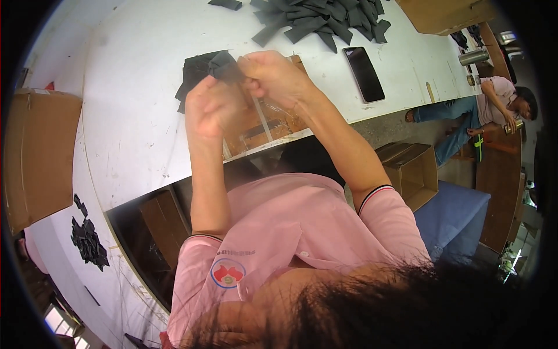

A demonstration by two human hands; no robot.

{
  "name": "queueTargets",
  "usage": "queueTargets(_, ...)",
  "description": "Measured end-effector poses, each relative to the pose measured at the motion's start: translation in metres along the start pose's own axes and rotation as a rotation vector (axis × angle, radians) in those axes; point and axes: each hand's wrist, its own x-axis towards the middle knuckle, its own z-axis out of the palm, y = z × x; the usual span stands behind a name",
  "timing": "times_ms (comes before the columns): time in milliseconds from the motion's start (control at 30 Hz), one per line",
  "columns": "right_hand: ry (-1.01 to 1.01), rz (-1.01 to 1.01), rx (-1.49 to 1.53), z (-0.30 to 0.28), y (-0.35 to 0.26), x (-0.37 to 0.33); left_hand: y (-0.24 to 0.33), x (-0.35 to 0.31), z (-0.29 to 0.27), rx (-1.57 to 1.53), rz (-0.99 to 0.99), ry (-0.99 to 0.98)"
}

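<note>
A small folded piece of black cloth [225, 67] is held up between my two hands over the table's near edge. My right hand [274, 77] is closed, pinching the cloth's right side between thumb and fingers. From the other side my left hand [208, 106], somewhat blurred, grips its lower left part with bent fingers. Just behind and left of my left hand lies a stack of flat black cloth pieces [189, 72]. Beneath my wrists is a brown board or cardboard patch [282, 119] with pale strips across it.
A heap of black cloth pieces [325, 20] lies at the far side of the white table [128, 128]. A phone [364, 74] rests right of my right hand. Cardboard boxes [40, 157] stand left, far right and beside my right elbow. Another person [494, 107] sits at the right.
</note>
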Motion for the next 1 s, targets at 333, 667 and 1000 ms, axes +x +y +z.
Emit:
queueTargets(333, -0.079, -0.143, -0.035, -0.004, 0.002, 0.005, -0.048, -0.017, 0.009, 1.263, 0.728, 0.029)
queueTargets(667, -0.029, -0.164, -0.341, 0.015, -0.027, 0.009, -0.031, -0.012, 0.029, -0.232, 0.002, -0.297)
queueTargets(1000, 0.111, -0.087, -0.181, -0.011, 0.029, 0.000, -0.034, -0.017, 0.002, 1.417, 0.674, 0.167)
